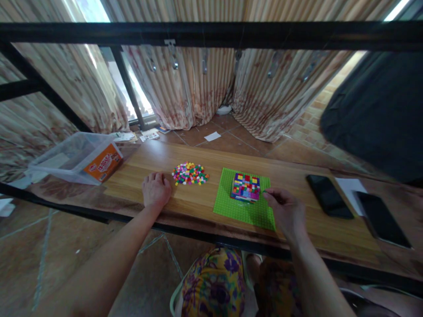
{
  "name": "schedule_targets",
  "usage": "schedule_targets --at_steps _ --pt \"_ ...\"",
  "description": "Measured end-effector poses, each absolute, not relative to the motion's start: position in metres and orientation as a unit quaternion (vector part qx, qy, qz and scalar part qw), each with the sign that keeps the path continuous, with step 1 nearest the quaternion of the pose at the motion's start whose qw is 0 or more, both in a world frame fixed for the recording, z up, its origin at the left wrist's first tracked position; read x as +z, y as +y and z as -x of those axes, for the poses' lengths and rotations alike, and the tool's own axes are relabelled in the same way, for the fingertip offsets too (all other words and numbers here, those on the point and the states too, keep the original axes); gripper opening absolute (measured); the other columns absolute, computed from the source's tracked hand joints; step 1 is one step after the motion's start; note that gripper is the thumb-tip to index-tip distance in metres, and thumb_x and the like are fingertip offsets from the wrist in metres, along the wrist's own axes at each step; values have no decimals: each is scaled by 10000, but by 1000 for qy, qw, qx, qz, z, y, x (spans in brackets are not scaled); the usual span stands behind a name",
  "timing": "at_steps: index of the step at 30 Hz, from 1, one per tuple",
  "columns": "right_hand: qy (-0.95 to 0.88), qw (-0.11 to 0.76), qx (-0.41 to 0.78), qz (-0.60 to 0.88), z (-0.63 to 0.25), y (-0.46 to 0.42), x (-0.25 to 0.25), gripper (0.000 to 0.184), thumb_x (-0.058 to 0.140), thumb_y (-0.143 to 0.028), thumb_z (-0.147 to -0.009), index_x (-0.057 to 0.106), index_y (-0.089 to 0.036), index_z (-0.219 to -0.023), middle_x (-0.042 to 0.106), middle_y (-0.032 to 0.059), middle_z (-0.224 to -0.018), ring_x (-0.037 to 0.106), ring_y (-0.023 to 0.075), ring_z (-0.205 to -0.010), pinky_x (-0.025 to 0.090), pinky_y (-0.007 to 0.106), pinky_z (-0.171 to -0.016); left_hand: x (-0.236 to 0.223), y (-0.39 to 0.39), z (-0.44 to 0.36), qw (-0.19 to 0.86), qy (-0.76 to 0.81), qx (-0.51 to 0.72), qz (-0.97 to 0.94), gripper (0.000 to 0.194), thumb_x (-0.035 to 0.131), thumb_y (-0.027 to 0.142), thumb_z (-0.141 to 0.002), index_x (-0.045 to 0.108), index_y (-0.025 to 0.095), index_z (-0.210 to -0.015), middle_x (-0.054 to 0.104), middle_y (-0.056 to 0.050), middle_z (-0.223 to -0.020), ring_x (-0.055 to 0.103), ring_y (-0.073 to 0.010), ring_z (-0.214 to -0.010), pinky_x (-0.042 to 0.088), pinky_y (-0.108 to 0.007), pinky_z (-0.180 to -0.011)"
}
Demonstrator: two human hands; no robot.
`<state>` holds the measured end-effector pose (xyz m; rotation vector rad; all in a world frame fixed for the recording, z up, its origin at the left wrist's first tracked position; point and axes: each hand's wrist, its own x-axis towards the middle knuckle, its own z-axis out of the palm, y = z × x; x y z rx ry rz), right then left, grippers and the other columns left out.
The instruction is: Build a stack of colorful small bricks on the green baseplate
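Nearest me is my yellow-and-purple floral garment (214,284), just below the tabletop's (194,207) front edge. My R hand (267,193) is over the R side of the green studded baseplate (224,193), thumb & forefinger narrowed by the multicolored brick build (246,188); can't tell if there's a small brick between the tips. My L hand (157,189) rests on the wood, palm down, fingers loosely curled (can't tell if anything's under them), just beside the pile of loose mini bricks (190,174).

The build sits on the upper-mid part of the baseplate: squarish, a few layers high, w/ mixed colors on top (red, yellow, blue, purple etc.). The loose pile's to its L, apart from the baseplate.

Off to my R: 2 dark smartphones (329,196), w/ a sheet of white paper (352,193) between them. At the far L end, a clear plastic bin (74,158) w/ an orange label (103,164).

Farther back: a bit of white paper on the tiled floor (188,140), then striped curtains (205,88) behind a black metal bar (211,35).
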<state>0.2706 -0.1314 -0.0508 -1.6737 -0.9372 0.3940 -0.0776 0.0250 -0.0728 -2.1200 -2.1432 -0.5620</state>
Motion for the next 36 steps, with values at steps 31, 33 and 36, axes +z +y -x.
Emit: schedule_targets --at_steps 31,33,36 --pt "-281 616 249 692 -263 -113 -53 426 799 -541 -592 739 -156 -764 670 4 -622 538 112 -520 427 228 -475 -73 25 77 36 -702 -174 689 401 409 267 -921 668 118 -1188 659 -174 -1222 563 -344 -1149 449 -469 -996" --pt "-270 619 265 689 -260 -110 -52 479 816 -578 -547 728 -152 -745 658 5 -606 517 101 -499 409 216 -451 -73 25 77 37 -703 -173 689 403 409 267 -921 668 116 -1190 657 -173 -1227 563 -340 -1155 449 -464 -999" --pt "-262 619 279 686 -257 -106 -53 506 830 -581 -512 724 -147 -749 642 -1 -584 493 91 -477 392 209 -430 -73 25 77 41 -702 -173 689 408 409 267 -920 670 111 -1192 661 -173 -1215 564 -342 -1153 450 -464 -999"
